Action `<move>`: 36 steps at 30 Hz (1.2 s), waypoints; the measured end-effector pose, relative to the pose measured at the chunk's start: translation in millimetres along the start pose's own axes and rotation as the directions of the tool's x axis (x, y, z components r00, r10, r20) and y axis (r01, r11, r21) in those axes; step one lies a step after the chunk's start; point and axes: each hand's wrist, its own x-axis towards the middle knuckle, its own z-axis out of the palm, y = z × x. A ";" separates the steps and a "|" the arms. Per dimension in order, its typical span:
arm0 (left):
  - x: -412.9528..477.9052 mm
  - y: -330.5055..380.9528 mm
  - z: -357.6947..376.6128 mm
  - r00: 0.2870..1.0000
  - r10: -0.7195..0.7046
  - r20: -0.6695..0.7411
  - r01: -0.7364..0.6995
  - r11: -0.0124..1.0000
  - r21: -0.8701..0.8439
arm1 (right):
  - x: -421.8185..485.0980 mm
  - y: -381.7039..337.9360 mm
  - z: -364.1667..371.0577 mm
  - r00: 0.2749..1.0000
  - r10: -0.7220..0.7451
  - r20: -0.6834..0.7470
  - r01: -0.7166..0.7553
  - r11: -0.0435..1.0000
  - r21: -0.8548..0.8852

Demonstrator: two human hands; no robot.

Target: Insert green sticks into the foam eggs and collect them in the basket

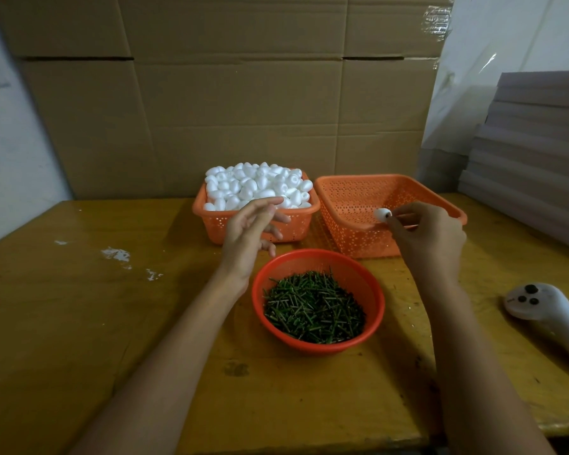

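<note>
Depositing | your right hand (431, 241) holds white foam egg (381, 214) over orange perforated basket (358, 192); release low | left hand (248, 234) spread, empty

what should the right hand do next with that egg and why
Probably loosen the fingers and let the foam egg drop into the empty orange basket. The right hand pinches it just above that basket's near wall, with what looks like a dark stick end already in it, while the left hand hangs open by the basket of plain eggs, ready to take another.
</note>
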 end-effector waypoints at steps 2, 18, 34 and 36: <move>0.1 0.0 0.2 1.000 -0.004 -0.003 0.004 1.000 -0.002 | 0.3 1.0 0.4 1.000 -0.002 -0.004 0.002 1.000 0.008; 3.7 -9.8 -20.2 0.834 0.546 -0.079 -0.170 0.391 0.905 | -5.5 -17.9 -2.5 0.980 -0.102 -0.172 0.116 0.991 0.069; 12.4 -21.4 -26.1 0.969 0.214 0.120 -0.076 -0.205 0.976 | -10.3 -22.1 1.3 0.983 -0.122 -0.137 0.137 0.985 0.103; 13.2 -21.0 -25.0 0.970 0.217 0.108 -0.058 -0.226 0.973 | -11.1 -22.1 1.7 0.985 -0.120 -0.127 0.134 0.985 0.109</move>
